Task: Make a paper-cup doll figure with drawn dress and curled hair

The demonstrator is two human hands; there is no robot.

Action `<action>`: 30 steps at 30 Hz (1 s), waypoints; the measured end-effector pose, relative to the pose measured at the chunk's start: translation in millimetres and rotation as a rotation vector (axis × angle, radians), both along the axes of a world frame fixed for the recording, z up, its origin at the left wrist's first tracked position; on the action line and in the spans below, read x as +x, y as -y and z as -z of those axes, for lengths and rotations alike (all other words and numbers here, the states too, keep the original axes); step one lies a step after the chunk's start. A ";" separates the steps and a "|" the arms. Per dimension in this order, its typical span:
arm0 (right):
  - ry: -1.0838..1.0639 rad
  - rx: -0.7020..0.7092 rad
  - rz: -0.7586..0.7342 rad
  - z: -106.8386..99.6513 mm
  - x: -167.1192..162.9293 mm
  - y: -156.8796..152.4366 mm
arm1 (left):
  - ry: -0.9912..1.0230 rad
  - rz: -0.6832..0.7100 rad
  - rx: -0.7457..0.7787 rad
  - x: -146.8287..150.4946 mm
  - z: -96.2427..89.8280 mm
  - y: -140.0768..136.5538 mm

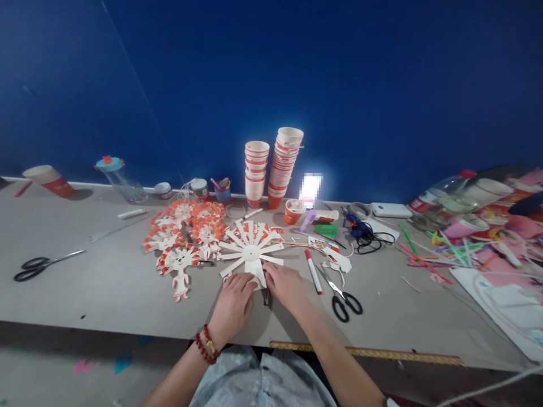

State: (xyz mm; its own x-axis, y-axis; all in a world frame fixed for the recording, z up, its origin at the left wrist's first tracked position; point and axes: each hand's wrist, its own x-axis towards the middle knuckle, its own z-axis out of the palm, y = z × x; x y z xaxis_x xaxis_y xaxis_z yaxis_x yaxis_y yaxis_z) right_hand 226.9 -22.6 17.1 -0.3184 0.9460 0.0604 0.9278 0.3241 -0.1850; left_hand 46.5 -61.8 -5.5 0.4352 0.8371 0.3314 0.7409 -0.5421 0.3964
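A white paper cup (pixel 251 252), cut into strips and fanned out flat like a sunburst, lies on the table in front of me. My left hand (pixel 234 295) rests on its near wide part, with the fingers closed over the edge. Against the right side of that same part, my right hand (pixel 285 282) has its fingers bent in and closed at the paper. A slim black tool (pixel 266 297), perhaps a pen, shows between the two hands, mostly hidden. Left of the cut cup lie several orange-and-white paper animal figures (pixel 180 260).
Black-handled scissors (pixel 347 305) and a red-and-white marker (pixel 314 272) lie to the right; more scissors (pixel 36 268) lie far left. Two tall cup stacks (pixel 257 169) stand behind. A glue gun (pixel 358 227) with a coiled cord and a heap of coloured scraps (pixel 500 249) lie rightward.
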 end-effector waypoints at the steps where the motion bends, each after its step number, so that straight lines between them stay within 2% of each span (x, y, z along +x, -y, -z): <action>1: 0.012 0.001 0.003 0.4 0.2 1.2 | -0.010 -0.003 -0.002 0.6 -0.5 0.4; 6: -0.060 -0.031 0.025 2.7 12.3 13.3 | -0.076 0.004 -0.005 1.2 1.2 1.3; 10: -0.325 -0.131 0.009 -0.6 34.9 26.5 | -0.134 0.021 0.017 1.5 1.6 1.1; 11: -0.433 -0.197 0.009 -1.8 41.0 29.5 | -0.148 0.029 0.017 1.9 1.1 1.1; 14: -0.881 -0.529 -0.047 -4.0 55.0 36.2 | -0.171 0.056 0.014 4.5 0.4 1.3; 16: -1.175 -0.647 -0.063 -3.7 57.5 37.2 | -0.172 0.074 0.020 7.0 1.5 1.7; 19: -1.377 -0.540 -0.048 -2.2 47.2 30.5 | -0.177 0.085 0.015 10.6 4.1 2.7; 24: -1.242 -0.300 0.033 5.9 9.8 -0.2 | -0.179 0.082 0.011 12.7 6.2 4.8; 27: -1.284 -0.306 0.020 18.1 -5.9 -16.9 | -0.171 0.061 0.023 11.9 5.6 5.6; 30: -1.146 -0.278 -0.052 31.0 -11.9 -25.0 | -0.147 0.054 0.020 9.4 4.1 5.9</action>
